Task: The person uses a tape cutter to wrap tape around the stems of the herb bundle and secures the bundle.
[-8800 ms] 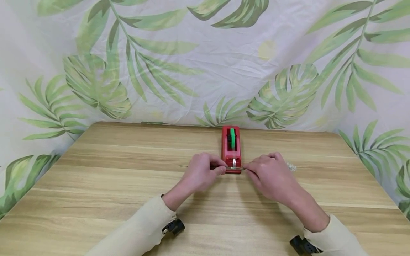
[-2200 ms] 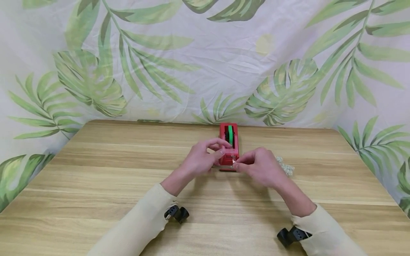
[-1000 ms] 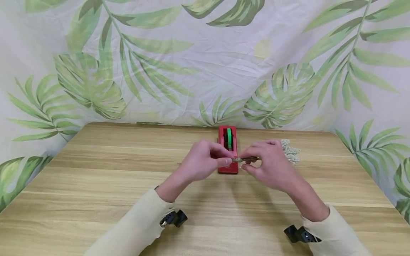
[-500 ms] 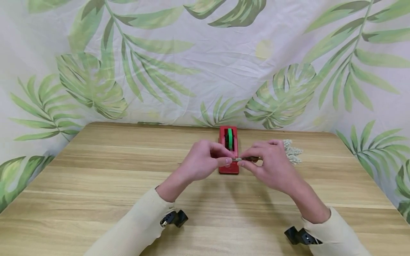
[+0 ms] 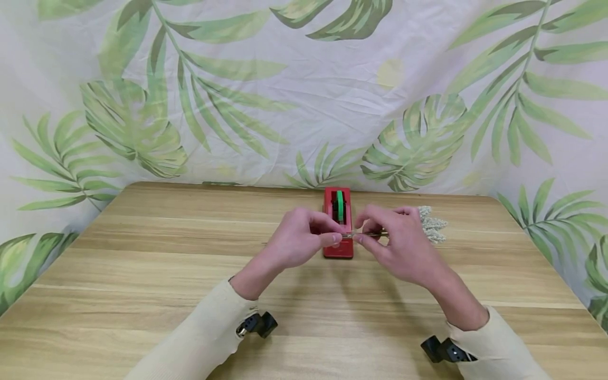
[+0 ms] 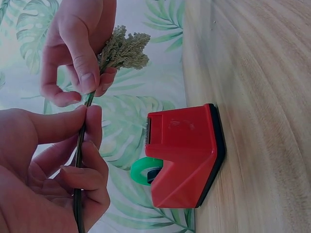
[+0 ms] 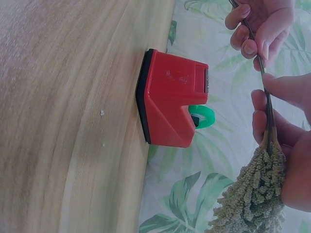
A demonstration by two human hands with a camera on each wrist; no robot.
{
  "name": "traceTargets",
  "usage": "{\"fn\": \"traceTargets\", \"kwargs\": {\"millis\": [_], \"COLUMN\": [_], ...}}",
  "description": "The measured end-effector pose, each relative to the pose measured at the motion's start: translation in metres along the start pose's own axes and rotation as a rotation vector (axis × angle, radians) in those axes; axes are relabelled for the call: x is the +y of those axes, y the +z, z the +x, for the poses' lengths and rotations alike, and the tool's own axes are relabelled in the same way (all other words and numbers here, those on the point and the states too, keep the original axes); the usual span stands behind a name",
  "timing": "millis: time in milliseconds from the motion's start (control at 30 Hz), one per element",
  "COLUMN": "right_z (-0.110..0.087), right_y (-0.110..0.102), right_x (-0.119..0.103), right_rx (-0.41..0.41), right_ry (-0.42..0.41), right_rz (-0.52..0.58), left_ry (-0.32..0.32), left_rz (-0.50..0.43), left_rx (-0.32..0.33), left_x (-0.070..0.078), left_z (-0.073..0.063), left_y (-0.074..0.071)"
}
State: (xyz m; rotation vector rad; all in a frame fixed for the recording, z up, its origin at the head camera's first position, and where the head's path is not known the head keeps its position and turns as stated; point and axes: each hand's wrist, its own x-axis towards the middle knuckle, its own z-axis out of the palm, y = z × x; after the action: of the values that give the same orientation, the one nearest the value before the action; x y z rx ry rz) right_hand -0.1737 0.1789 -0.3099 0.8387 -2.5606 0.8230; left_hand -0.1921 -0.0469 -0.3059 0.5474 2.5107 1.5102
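A bunch of dried flowers (image 7: 252, 194) with pale, grainy heads and thin dark stems is held sideways above the table, its heads to the right in the head view. My left hand (image 5: 299, 237) grips the stems, with fingers curled round them in the left wrist view. Close beside it, my right hand (image 5: 401, 243) pinches the stems nearer the heads, thumb against fingers; a small shiny patch shows on the stems between the hands. Behind and below them stands a red tape dispenser (image 6: 182, 131) with a green tape roll (image 6: 142, 171). The hands partly cover it in the head view.
The wooden table (image 5: 190, 295) runs back to a leaf-patterned cloth (image 5: 237, 105). Tiny white crumbs (image 7: 102, 113) lie on the tabletop in the right wrist view. Both sleeves carry a black wrist camera (image 5: 263, 324).
Earlier the stems lay low across the dispenser's front, where my right hand pinched clear tape. Both hands have since lifted the stems. In the last half second my right index finger rose slightly.
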Motion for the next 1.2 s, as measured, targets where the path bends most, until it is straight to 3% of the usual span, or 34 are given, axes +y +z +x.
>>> {"fn": "traceTargets", "kwargs": {"millis": [433, 867, 1033, 1200], "right_z": [-0.002, -0.002, -0.002, -0.006], "right_y": [-0.002, -0.001, -0.013, -0.041], "right_x": [-0.002, -0.008, -0.008, 0.005], "right_rx": [-0.028, -0.006, -0.023, -0.009], "right_ry": [0.032, 0.062, 0.021, -0.042], "right_rz": [-0.090, -0.139, -0.143, -0.172], "left_ry": [-0.012, 0.021, 0.037, 0.032], "left_rz": [0.001, 0.054, 0.065, 0.049], "left_rx": [0.002, 0.005, 0.002, -0.010], "left_x": [0.001, -0.001, -0.003, -0.008], "left_z": [0.000, -0.002, -0.001, 0.002], "left_y": [0.001, 0.003, -0.001, -0.008]}}
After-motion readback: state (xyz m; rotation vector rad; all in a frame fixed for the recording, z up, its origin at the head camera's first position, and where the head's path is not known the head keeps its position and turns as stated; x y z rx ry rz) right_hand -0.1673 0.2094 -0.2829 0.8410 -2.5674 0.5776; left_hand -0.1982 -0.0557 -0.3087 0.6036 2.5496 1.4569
